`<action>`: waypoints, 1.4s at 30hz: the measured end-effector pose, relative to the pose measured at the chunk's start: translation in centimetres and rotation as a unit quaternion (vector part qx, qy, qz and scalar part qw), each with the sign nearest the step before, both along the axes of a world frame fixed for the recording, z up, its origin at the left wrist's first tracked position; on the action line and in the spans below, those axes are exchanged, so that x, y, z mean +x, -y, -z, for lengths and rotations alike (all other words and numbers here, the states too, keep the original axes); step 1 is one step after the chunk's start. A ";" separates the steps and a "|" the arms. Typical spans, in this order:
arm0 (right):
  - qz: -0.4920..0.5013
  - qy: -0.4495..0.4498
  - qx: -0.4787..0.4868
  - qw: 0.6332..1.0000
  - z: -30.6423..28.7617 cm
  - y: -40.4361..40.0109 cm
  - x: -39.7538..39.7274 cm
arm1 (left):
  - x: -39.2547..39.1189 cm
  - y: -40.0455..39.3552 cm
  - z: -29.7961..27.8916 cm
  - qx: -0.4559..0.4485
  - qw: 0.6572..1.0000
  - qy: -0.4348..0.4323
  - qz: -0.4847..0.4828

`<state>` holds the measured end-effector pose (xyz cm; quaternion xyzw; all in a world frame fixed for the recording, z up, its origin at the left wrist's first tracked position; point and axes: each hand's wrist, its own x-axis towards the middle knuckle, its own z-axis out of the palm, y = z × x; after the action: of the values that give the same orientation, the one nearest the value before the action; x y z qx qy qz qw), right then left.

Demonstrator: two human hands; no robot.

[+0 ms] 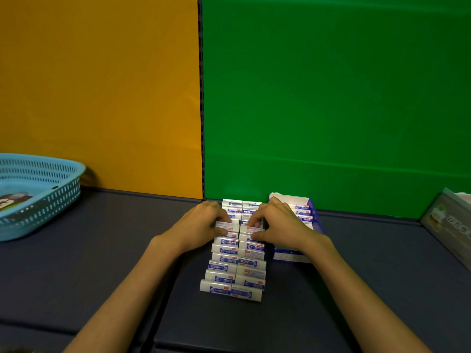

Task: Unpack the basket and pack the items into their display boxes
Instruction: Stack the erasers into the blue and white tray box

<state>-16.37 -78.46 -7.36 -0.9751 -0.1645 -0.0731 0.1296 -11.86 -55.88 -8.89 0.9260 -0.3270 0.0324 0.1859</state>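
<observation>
At nine o'clock on the dark grey table [107, 250] sits a pale blue slotted plastic basket [51, 194]. Centre: two columns of small white-and-blue packets [235, 266]; left hand [204, 226] and right hand [277, 225] each pinch one. A blue-and-white cardboard display box [303, 217] stands at two o'clock.

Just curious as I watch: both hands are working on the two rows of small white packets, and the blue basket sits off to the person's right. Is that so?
Not quite. The blue basket sits to the person's left, as the head view shows. The rest holds: the left hand and right hand are both on the two rows of small white packets.
</observation>
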 end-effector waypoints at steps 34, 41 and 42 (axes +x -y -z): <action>0.006 -0.069 0.276 0.959 -0.8 3.1 -0.3 | 0.0 2.1 -2.7 -0.370 0.874 -0.314 -0.022; -0.008 -0.065 0.259 0.964 -0.5 4.0 -0.3 | 0.1 3.0 -2.6 -0.414 0.854 -0.309 -0.051; -0.008 -0.062 0.260 0.964 -0.4 4.2 -0.3 | -0.1 3.2 -2.7 -0.416 0.853 -0.312 -0.050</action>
<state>-16.66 -82.65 -6.93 -0.9093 -0.1391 -0.0518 0.3889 -11.97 -59.05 -6.17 0.7388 -0.1614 -0.1164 0.6439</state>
